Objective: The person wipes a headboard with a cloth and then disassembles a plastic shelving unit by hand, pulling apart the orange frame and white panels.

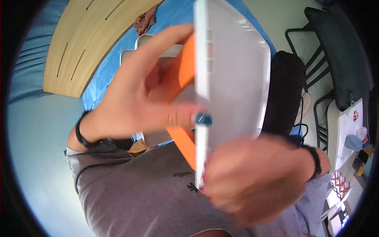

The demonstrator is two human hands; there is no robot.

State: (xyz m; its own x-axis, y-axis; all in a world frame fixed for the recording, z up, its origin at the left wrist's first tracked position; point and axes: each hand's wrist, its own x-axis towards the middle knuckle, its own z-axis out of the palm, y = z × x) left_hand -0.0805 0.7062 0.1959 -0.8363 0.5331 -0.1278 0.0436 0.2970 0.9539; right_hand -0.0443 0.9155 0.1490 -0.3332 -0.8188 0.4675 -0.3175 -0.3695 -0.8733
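Upright in front of my chest is a shallow white tray-like panel (237, 75) with a raised rim, its narrow edge turned toward me. On its left side sits an orange piece (188, 65), angled against the panel; its exact kind is hidden by my hand. My left hand (136, 98) grips the panel's edge, thumb with a dark teal nail pressed over the rim, fingers behind by the orange piece. Blurred by motion, my right hand (256, 177) is closed at the panel's lower end, fingertips curled at its edge.
Beyond my left hand, pale trays (145, 39) lie on a blue cover (104, 85). A slotted wooden board (75, 51) stands at the upper left. Black chairs (339, 55) and a white table (347, 130) with small items are at right. A brown cloth (146, 19) lies at the back.
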